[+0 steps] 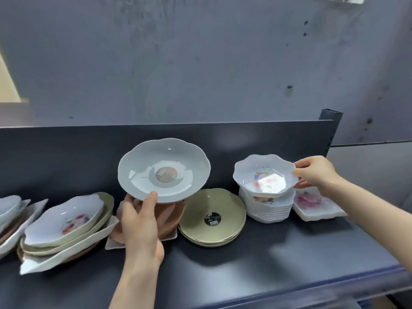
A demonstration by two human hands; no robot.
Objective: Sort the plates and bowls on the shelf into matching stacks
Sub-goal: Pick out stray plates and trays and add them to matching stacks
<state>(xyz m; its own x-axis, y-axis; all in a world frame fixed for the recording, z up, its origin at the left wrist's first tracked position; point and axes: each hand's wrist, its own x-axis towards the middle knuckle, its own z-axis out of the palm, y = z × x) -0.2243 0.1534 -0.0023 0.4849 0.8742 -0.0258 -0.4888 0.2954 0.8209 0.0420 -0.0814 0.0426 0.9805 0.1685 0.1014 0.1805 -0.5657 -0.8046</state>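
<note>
L hand is gripping the grey scalloped plate at its near rim, thumb on top, fingers under, tilting it up toward the camera at frame centre, above a brownish plate sitting on a white square dish. R hand is pinching the right rim of a small white floral bowl, centre right, hovering on or just over the white bowl stack; can't tell if it's touching yet.

Doing it well, I'd say: keep that bowl level, line its wavy rim up w/ the stack below so it nests, then let go gently. The grey plate needs its own spot; no matching grey pile is showing. The olive-green plates betw. the two hands are looking done.

Looks-wise: grey plate is glossy, round sticker in the middle, lobed edge. The bowl is white w/ colour splashes inside. Mixed pile at lower left is waiting for sorting, all on the dark shelf.
</note>
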